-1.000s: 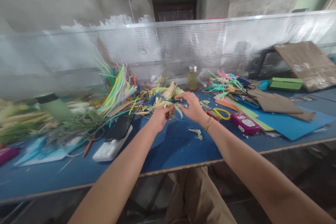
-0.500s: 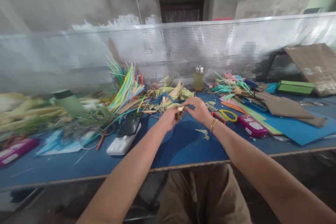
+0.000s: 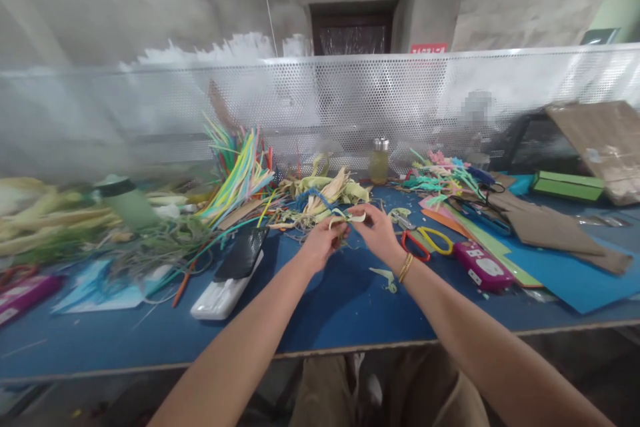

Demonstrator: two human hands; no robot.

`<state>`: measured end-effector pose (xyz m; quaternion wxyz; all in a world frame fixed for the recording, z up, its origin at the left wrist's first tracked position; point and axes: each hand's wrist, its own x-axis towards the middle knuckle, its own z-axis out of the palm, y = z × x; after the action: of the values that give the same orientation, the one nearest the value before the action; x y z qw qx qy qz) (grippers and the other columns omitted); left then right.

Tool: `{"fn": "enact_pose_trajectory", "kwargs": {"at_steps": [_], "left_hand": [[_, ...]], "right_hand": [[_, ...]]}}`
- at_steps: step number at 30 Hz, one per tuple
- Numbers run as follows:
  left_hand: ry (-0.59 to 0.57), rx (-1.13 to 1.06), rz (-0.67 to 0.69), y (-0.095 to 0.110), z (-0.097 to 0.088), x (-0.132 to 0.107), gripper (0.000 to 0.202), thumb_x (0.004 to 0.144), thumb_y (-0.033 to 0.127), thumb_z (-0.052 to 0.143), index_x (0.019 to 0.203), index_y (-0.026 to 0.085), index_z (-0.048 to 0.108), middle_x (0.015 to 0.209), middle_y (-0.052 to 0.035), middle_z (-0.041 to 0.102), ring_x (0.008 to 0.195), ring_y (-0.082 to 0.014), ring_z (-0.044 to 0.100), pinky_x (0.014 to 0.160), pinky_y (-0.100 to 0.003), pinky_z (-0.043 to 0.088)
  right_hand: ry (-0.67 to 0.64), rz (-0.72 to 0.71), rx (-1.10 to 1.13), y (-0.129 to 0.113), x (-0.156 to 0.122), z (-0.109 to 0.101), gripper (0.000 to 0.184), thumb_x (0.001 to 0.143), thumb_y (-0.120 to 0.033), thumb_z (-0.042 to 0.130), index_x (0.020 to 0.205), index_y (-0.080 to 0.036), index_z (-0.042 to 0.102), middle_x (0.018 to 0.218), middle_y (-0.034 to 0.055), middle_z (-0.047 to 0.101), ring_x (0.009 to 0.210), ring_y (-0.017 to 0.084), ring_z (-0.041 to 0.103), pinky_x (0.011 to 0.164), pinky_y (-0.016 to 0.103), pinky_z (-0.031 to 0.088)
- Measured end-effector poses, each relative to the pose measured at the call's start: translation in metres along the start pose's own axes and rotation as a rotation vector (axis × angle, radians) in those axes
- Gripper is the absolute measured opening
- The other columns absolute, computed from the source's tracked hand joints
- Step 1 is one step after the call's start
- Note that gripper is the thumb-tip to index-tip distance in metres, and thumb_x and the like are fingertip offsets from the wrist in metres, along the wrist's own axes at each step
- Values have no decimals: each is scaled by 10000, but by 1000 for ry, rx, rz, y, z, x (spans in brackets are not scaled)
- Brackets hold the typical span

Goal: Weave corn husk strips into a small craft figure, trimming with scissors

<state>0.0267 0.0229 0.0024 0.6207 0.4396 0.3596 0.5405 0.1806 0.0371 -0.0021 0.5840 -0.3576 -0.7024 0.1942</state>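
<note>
Over the middle of the blue table, my left hand (image 3: 326, 241) is closed, thumb and fingers pinching a pale green strip of corn husk (image 3: 356, 217). The strip curls up between both hands. Its other end is pinched by my right hand (image 3: 379, 232), which wears a gold bracelet at the wrist. Just beyond the fingers lies a heap of dry corn husks (image 3: 345, 185) with a blue twisted cord (image 3: 316, 196) across it. A small husk scrap (image 3: 386, 278) rests near my right wrist. What lies deeper inside my left fingers is hidden.
Left of my hands, a black phone (image 3: 243, 253) lies on a white device (image 3: 220, 297). Pipe cleaners (image 3: 240, 177) and a green bottle (image 3: 127, 203) are behind. To the right are yellow-and-red scissors (image 3: 435, 240), a purple box (image 3: 483, 265) and coloured paper (image 3: 575, 280). A perforated metal screen (image 3: 350, 100) stands behind.
The husk strip, earlier a short piece between my fingertips, now shows a longer curled length. My hands are slightly further apart. The camera view has tilted upward.
</note>
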Motion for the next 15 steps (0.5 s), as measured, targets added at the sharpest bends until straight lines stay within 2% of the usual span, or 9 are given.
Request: {"fn": "enact_pose_trajectory", "kwargs": {"at_steps": [4, 8, 12, 15], "left_hand": [[20, -16, 29, 7, 1, -2, 319, 625, 390, 862, 713, 167, 651, 680, 8, 605, 621, -98, 530, 562, -219, 365], [63, -78, 64, 11, -1, -1, 310, 608, 361, 883, 745, 171, 681, 660, 24, 584, 609, -92, 496, 567, -222, 362], [95, -126, 68, 7, -2, 0, 320, 581, 319, 900, 791, 173, 707, 726, 10, 631, 651, -100, 523, 597, -224, 392], [119, -191, 72, 6, 0, -1, 326, 561, 287, 907, 782, 183, 691, 754, 11, 651, 689, -106, 555, 633, -222, 415]], "right_hand": [[-86, -59, -66, -13, -3, 0, 198, 830, -175, 581, 984, -223, 697, 932, 58, 718, 833, 190, 653, 795, 336, 531], [-82, -108, -153, -26, -4, 0, 136, 843, -197, 633, 949, -243, 705, 884, 57, 715, 829, 209, 646, 781, 349, 518], [-109, -139, -207, -32, -2, -2, 122, 855, -214, 660, 953, -259, 717, 904, 46, 720, 867, 210, 647, 797, 356, 493], [-90, -162, -307, -32, -2, -3, 38, 863, -246, 670, 855, -257, 705, 871, 31, 728, 863, 217, 648, 848, 395, 446]]}}
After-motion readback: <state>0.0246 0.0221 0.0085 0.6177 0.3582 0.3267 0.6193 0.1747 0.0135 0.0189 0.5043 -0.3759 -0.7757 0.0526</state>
